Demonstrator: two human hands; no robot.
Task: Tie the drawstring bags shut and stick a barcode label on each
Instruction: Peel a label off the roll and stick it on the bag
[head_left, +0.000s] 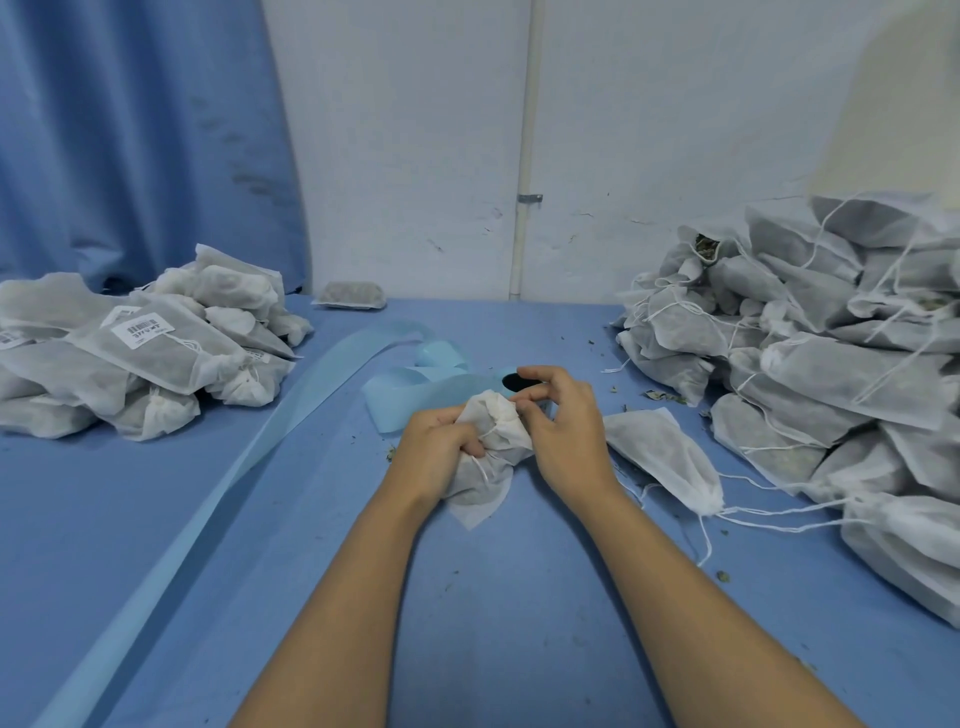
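Observation:
A white drawstring bag (491, 457) with dark filling sits in the middle of the blue table (493, 613). My left hand (439, 452) grips its gathered neck, fingers curled round the fabric and the cord. My right hand (558, 421) is at the bunched top, thumb and fingers pinching there. Just behind the hands lies a pale blue label roll (415, 384) with a dark core; its long backing strip (208, 509) trails toward the near left.
A pile of tied bags (140, 353), some with barcode labels, lies at the left. A large heap of bags with loose cords (831, 364) fills the right, and one flat bag (665, 457) lies beside my right wrist. A single bag (352, 296) rests by the back wall.

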